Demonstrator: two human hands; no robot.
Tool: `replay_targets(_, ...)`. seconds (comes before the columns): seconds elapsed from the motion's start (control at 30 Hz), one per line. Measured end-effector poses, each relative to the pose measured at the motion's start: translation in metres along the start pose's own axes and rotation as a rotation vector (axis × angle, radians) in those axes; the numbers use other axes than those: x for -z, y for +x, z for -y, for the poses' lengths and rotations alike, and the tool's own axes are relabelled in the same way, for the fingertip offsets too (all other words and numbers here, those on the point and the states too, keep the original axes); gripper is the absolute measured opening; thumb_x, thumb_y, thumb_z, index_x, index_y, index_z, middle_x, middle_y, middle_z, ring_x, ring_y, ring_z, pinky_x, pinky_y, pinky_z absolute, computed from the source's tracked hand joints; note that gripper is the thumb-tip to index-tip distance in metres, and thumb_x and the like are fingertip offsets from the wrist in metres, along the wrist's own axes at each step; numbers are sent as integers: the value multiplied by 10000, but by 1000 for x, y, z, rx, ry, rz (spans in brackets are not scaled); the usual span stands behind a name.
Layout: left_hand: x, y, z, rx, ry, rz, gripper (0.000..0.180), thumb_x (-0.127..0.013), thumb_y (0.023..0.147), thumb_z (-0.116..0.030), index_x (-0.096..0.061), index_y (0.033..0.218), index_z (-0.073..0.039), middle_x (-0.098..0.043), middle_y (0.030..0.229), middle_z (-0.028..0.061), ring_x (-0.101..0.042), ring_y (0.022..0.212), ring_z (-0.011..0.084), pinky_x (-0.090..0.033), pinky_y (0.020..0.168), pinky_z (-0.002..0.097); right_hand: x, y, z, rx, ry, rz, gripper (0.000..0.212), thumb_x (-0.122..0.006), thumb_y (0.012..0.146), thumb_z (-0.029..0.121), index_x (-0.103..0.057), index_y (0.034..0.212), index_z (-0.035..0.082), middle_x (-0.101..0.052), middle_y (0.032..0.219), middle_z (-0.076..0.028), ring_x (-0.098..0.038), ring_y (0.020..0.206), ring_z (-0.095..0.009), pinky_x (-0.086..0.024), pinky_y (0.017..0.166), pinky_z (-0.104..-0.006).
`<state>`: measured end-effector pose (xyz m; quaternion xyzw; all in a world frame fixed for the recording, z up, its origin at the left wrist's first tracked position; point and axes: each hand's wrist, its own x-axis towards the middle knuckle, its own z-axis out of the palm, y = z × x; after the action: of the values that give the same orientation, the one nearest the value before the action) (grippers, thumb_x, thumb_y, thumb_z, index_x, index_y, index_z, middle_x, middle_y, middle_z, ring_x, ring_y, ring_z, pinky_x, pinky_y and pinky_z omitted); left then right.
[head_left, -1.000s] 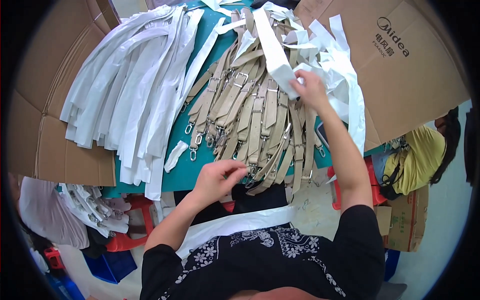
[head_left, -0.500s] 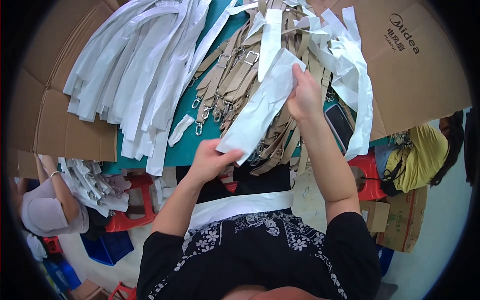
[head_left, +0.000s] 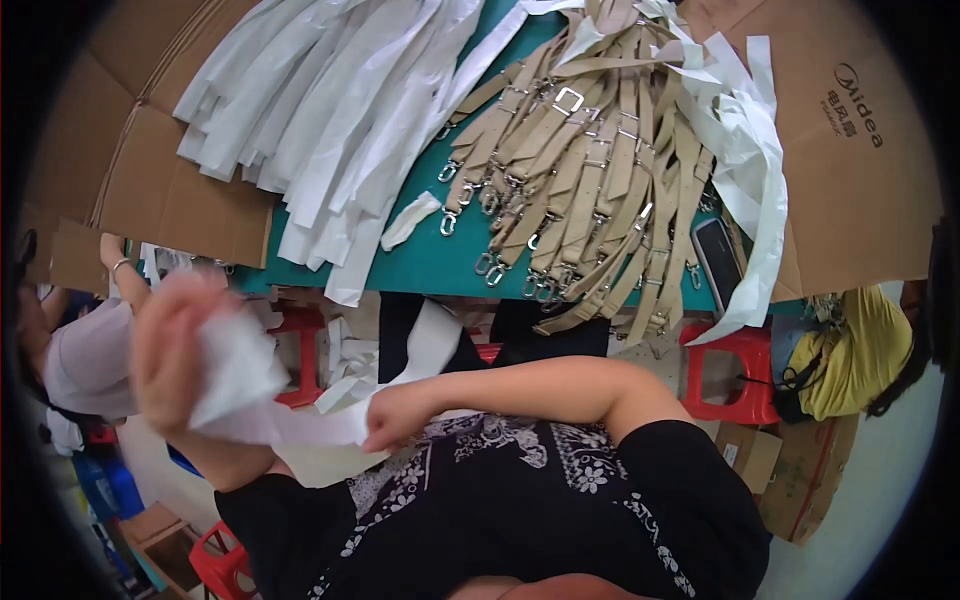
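A white paper-like strip (head_left: 290,424) stretches low across my front, between my two hands. My left hand (head_left: 175,360), raised at the left and smeared by motion, is closed on one end, which bunches beside the fingers. My right hand (head_left: 402,412) reaches across my body and grips the strip further along. Another white length (head_left: 432,338) shows just beyond my right hand; whether it is the same strip I cannot tell. On the table ahead lie many beige straps (head_left: 590,160) with metal clasps and buckles. Long white strips (head_left: 340,130) are heaped to their left.
The green table (head_left: 395,265) has cardboard (head_left: 850,210) at both sides. A phone (head_left: 716,260) lies near loose white strips (head_left: 745,150) at the right. Red stools (head_left: 735,370) stand below, and a person in a pale top (head_left: 90,350) is at the left.
Both hands have come off the strap pile toward my body and moved left with the white strip. My left hand has swung far left, and the straps are now uncovered.
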<state>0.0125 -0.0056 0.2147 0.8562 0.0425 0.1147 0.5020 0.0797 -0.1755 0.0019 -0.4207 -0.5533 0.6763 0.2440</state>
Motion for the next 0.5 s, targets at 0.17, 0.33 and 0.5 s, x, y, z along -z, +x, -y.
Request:
replay_targets(0.17,-110,78,70,316,643,300,355,-411,870,-152,-469,1203,-46,-582,911,252,-560,862,380,-430,785,412,4,-33,-25,-64,17,-182,346,-541,838,368,-638,806,37,-642,685,-39,-603,587,-139,-475,558,-278)
replay_targets(0.33,-153,125,135,250,875,171,339,-503,791,-180,-545,1112,-78,-610,797,204,-584,751,372,-457,680,456,7,-87,-9,-50,-98,-391,309,-562,834,334,-612,923,42,-644,744,-65,-625,708,-157,-471,616,-271)
replay_targets(0.5,-161,148,151,253,970,227,199,-534,762,-177,-646,891,-77,-627,758,156,-603,719,330,-474,647,426,25,-152,-2,-7,-50,-779,227,-593,830,240,-615,936,41,-633,759,-63,-609,720,-132,-479,651,-261)
